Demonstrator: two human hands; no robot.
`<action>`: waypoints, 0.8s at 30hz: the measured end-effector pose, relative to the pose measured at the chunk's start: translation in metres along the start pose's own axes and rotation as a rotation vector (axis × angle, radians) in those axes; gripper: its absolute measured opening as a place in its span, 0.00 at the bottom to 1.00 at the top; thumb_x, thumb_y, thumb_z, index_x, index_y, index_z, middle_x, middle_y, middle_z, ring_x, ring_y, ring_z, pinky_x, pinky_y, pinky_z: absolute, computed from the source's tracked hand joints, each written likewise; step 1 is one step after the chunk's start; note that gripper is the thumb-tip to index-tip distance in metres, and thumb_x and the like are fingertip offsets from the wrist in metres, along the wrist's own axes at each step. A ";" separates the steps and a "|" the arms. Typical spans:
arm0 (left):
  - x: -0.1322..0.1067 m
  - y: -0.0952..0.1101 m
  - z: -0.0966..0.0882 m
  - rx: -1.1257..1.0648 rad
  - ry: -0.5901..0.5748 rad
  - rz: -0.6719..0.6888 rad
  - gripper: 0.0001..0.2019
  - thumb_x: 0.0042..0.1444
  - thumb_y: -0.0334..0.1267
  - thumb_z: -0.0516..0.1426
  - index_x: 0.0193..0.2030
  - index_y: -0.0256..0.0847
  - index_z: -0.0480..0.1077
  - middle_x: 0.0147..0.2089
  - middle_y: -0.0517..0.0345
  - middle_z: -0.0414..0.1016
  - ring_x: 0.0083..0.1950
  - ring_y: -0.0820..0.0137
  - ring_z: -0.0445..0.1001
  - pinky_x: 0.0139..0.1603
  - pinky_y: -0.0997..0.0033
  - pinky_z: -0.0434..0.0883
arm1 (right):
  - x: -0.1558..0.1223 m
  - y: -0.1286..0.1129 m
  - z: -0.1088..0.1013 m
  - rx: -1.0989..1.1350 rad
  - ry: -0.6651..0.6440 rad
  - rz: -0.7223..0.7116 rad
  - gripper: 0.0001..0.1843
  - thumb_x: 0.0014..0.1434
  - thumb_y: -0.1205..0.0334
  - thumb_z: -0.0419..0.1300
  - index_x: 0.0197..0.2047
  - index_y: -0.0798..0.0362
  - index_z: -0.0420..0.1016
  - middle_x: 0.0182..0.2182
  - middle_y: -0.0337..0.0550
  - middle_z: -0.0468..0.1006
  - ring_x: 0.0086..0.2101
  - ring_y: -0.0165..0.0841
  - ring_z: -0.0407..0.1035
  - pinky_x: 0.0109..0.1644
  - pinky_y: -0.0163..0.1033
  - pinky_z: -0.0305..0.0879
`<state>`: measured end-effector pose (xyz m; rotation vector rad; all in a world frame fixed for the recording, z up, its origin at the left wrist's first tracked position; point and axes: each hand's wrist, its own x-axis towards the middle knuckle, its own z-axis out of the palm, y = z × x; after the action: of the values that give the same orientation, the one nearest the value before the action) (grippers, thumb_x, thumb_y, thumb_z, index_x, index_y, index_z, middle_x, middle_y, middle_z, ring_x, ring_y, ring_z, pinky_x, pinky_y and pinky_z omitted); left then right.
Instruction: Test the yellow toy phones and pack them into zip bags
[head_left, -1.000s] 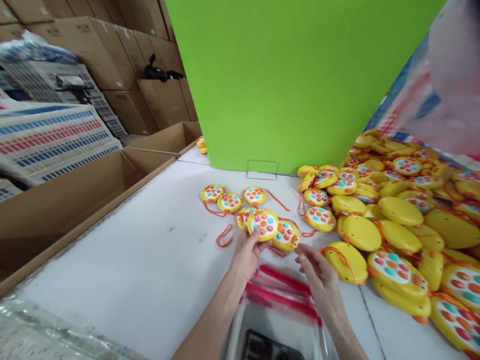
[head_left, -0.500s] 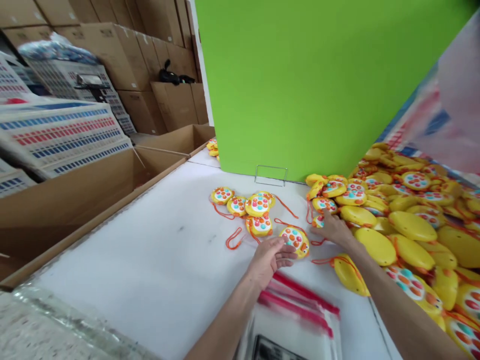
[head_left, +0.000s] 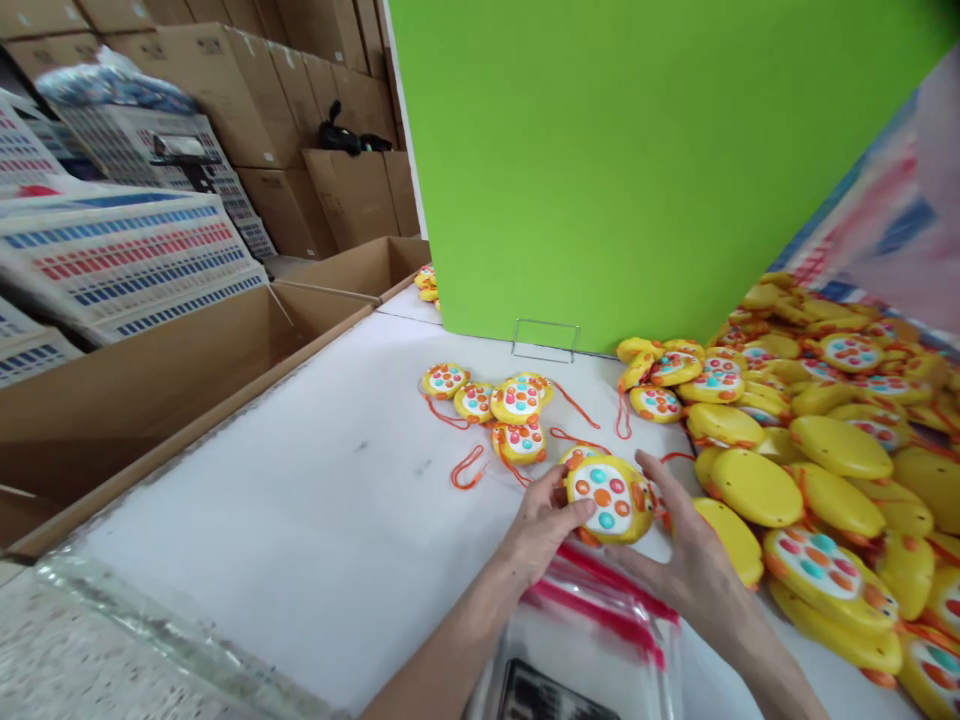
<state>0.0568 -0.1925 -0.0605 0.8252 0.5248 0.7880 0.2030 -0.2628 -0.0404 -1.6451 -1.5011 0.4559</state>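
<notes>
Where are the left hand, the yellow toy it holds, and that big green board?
Left hand [head_left: 541, 525]: head view, near the thumb's base.
Yellow toy [head_left: 602, 497]: head view, central orange dot.
Green board [head_left: 600, 170]: head view, middle of its front.

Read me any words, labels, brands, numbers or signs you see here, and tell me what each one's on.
No text is readable.
Cardboard box: marks too small to read.
Clear bag, red-striped: pale marks on a dark patch, too blurred to tell whether they are print.
Held yellow toy: no lettering visible.
</notes>
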 end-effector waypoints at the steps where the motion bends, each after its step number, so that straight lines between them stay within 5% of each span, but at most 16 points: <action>1: 0.000 -0.001 0.000 -0.013 -0.002 0.002 0.25 0.46 0.36 0.64 0.51 0.36 0.64 0.40 0.51 0.75 0.38 0.65 0.74 0.34 0.71 0.71 | -0.004 0.003 0.003 0.135 0.071 0.104 0.46 0.44 0.54 0.67 0.64 0.46 0.51 0.59 0.47 0.61 0.56 0.46 0.58 0.56 0.54 0.59; 4: -0.001 -0.004 0.001 -0.022 -0.014 -0.026 0.29 0.45 0.36 0.64 0.54 0.38 0.60 0.40 0.52 0.74 0.36 0.66 0.74 0.31 0.71 0.72 | -0.013 0.010 0.017 0.522 0.171 0.303 0.38 0.49 0.51 0.64 0.60 0.51 0.57 0.51 0.50 0.70 0.48 0.44 0.67 0.49 0.48 0.68; 7: 0.000 -0.007 0.001 0.013 -0.012 -0.051 0.32 0.44 0.37 0.65 0.56 0.39 0.58 0.38 0.53 0.74 0.34 0.66 0.74 0.29 0.71 0.72 | -0.016 0.012 0.029 0.692 0.187 0.353 0.30 0.51 0.51 0.64 0.55 0.52 0.63 0.45 0.47 0.75 0.43 0.40 0.71 0.45 0.42 0.70; 17: 0.001 -0.004 -0.003 0.126 -0.108 -0.050 0.33 0.37 0.30 0.67 0.52 0.38 0.61 0.45 0.52 0.72 0.44 0.64 0.72 0.43 0.68 0.70 | -0.021 0.013 0.018 0.751 0.083 0.334 0.29 0.55 0.55 0.62 0.59 0.47 0.60 0.47 0.42 0.74 0.46 0.36 0.69 0.46 0.35 0.69; 24: 0.002 -0.007 -0.007 0.225 -0.032 -0.121 0.22 0.50 0.45 0.60 0.49 0.36 0.66 0.36 0.53 0.74 0.29 0.69 0.73 0.28 0.71 0.70 | -0.022 0.019 0.016 0.687 -0.014 0.307 0.31 0.52 0.55 0.63 0.58 0.47 0.61 0.51 0.44 0.71 0.47 0.39 0.68 0.46 0.36 0.70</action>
<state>0.0566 -0.1910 -0.0707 1.0026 0.6366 0.6104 0.1978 -0.2768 -0.0702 -1.3046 -0.9361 1.0226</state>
